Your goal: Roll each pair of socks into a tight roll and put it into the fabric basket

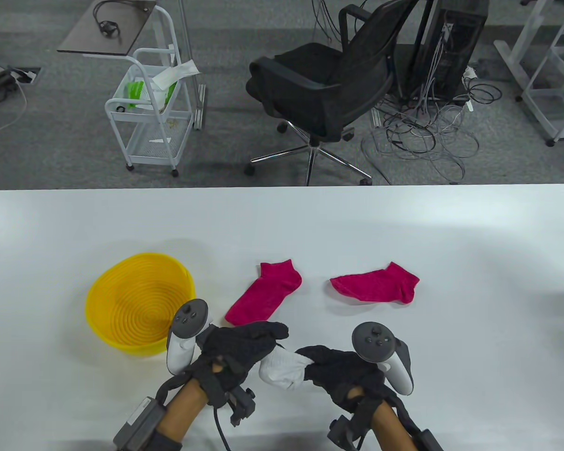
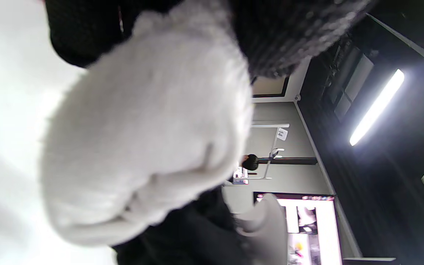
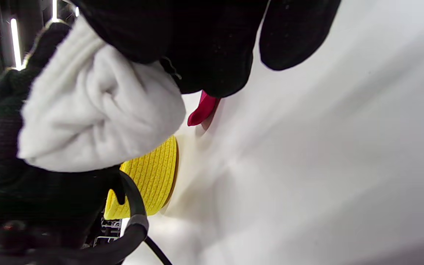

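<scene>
L hand [image 1: 237,345] & R hand [image 1: 343,371] fingers curled round white sock roll [image 1: 282,369]

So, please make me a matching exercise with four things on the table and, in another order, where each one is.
Things:
1. white sock roll
2. yellow basket
3. left pink sock
4. right pink sock

Places:
A. flat on the table, just right of the basket
B. on the table, left of everything else
C. held between both gloved hands
D. flat on the table, furthest to the right

Pairs: 1-C, 2-B, 3-A, 4-D
</scene>
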`<state>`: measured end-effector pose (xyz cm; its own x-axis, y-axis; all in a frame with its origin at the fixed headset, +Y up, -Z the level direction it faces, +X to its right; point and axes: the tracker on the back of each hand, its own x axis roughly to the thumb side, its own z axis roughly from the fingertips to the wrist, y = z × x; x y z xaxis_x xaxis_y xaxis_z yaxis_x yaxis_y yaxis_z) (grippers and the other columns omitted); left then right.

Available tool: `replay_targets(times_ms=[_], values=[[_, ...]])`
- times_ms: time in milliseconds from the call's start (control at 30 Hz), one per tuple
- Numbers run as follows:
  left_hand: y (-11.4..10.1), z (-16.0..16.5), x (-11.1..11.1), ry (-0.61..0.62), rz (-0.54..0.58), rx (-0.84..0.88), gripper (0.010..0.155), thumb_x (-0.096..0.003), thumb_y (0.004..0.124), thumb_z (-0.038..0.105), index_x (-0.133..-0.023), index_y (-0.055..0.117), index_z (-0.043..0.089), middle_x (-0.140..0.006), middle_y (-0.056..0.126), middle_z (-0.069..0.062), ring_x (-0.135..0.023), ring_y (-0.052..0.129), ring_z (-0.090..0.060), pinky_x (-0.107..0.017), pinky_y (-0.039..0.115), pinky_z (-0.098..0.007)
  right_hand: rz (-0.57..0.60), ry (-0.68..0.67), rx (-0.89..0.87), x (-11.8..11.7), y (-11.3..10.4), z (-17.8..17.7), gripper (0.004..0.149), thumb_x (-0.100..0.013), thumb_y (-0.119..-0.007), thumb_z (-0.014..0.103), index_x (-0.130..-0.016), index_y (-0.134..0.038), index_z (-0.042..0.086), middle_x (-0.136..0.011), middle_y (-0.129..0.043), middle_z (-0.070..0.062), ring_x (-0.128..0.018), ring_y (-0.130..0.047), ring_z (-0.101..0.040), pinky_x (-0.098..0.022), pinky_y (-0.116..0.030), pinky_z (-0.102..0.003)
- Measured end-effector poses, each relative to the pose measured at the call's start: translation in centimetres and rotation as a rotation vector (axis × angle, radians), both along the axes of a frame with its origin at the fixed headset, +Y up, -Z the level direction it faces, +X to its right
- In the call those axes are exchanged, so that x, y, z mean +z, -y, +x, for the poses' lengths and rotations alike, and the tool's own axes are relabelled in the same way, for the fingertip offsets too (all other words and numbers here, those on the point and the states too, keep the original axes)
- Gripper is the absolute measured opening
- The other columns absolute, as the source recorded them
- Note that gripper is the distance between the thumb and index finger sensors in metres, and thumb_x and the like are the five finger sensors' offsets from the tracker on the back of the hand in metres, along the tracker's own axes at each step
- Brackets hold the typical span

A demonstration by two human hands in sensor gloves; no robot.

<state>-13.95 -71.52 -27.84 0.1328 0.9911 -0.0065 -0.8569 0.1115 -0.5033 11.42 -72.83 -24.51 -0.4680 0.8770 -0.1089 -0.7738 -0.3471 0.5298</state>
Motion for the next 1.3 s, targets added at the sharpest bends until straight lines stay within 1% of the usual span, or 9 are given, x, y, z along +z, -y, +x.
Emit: replay_targets(times_ms=[133,233,400,600,733,833,1000,1167,1300], values=[[-0.3,0.2,0.4,-0.020,0.089,-0.047,0.054,-0.0381,0.086,0.035,-0.090,0.079,0.023,-0.061,0.108,0.001,-0.076,0.097,-0.027,-0.057,0.073,-0.052,0.046,0.011,0.038,0.2,-0.3,-0.1,0.042,-0.045,-0.079,0.038,-0.086,-0.075,0.041,-0.096,-0.083,0.007,-0.086,-0.088,-0.018,-0.065,-0.073,-0.050],[-0.4,0.0,0.5,-0.049,0.120,-0.111,0.062,-0.0373,0.088,0.036,-0.096,0.071,0.025,-0.081,0.100,-0.002,-0.084,0.091,-0.031,-0.060,0.070,-0.054,0.148,0.072,0.118,0.4,-0.9,0.2,0.041,-0.044,-0.081,0.039,-0.084,-0.077,0.043,-0.093,-0.086,0.008,-0.084,-0.091,-0.016,-0.064,-0.074,-0.049],[0.1,-0.9,0.4,-0.083,0.070,-0.201,0.072,-0.0359,0.083,0.052,-0.100,0.064,0.026,-0.102,0.076,-0.009,-0.087,0.085,-0.036,-0.061,0.065,-0.058,0.299,0.160,0.224,0.7,-1.9,0.6,0.039,-0.042,-0.083,0.040,-0.081,-0.081,0.045,-0.090,-0.088,0.009,-0.081,-0.093,-0.016,-0.064,-0.074,-0.049],[0.9,-0.5,0.2,0.051,0.028,-0.323,0.087,-0.0297,0.085,0.065,-0.099,0.068,0.016,-0.094,0.085,-0.013,-0.074,0.095,-0.035,-0.051,0.073,-0.055,0.451,0.217,0.324,1.3,-2.8,0.5,0.040,-0.042,-0.084,0.040,-0.081,-0.080,0.045,-0.090,-0.088,0.010,-0.081,-0.093,-0.014,-0.064,-0.074,-0.048],[0.6,0.3,0.5,0.057,0.089,-0.382,0.071,-0.0326,0.088,0.055,-0.091,0.080,0.014,-0.078,0.098,-0.012,-0.058,0.104,-0.030,-0.044,0.078,-0.051,0.458,0.203,0.322,1.4,-2.8,0.3,0.040,-0.042,-0.084,0.040,-0.081,-0.080,0.046,-0.091,-0.088,0.011,-0.082,-0.092,-0.014,-0.066,-0.073,-0.048],[-0.1,0.3,0.6,-0.010,0.160,-0.396,0.063,-0.0355,0.086,0.047,-0.089,0.083,0.015,-0.074,0.100,-0.011,-0.053,0.105,-0.029,-0.042,0.079,-0.050,0.452,0.188,0.314,1.4,-2.8,0.2,0.042,-0.042,-0.083,0.041,-0.084,-0.077,0.047,-0.094,-0.085,0.011,-0.085,-0.091,-0.014,-0.067,-0.073,-0.049],[-2.4,-1.4,0.6,-0.174,0.286,-0.455,0.062,-0.0354,0.087,0.047,-0.089,0.083,0.016,-0.074,0.100,-0.011,-0.053,0.105,-0.028,-0.042,0.080,-0.049,0.485,0.229,0.302,1.5,-3.3,0.7,0.056,-0.041,-0.081,0.048,-0.094,-0.065,0.044,-0.101,-0.077,0.013,-0.093,-0.084,-0.015,-0.070,-0.069,-0.049],[-4.2,-4.1,0.4,-0.303,0.352,-0.449,0.063,-0.0350,0.087,0.048,-0.089,0.082,0.016,-0.075,0.100,-0.010,-0.053,0.105,-0.028,-0.042,0.079,-0.049,0.471,0.281,0.312,1.1,-3.0,1.5,0.056,-0.040,-0.075,0.056,-0.094,-0.067,0.042,-0.101,-0.078,0.011,-0.095,-0.084,-0.016,-0.071,-0.068,-0.047],[-5.5,-7.2,0.0,-0.470,0.392,-0.470,0.063,-0.0345,0.088,0.048,-0.089,0.083,0.016,-0.074,0.101,-0.009,-0.052,0.105,-0.027,-0.042,0.080,-0.048,0.415,0.277,0.312,0.7,-2.3,1.8,0.064,-0.039,-0.073,0.060,-0.097,-0.063,0.037,-0.103,-0.075,0.007,-0.097,-0.082,-0.020,-0.072,-0.065,-0.047]])
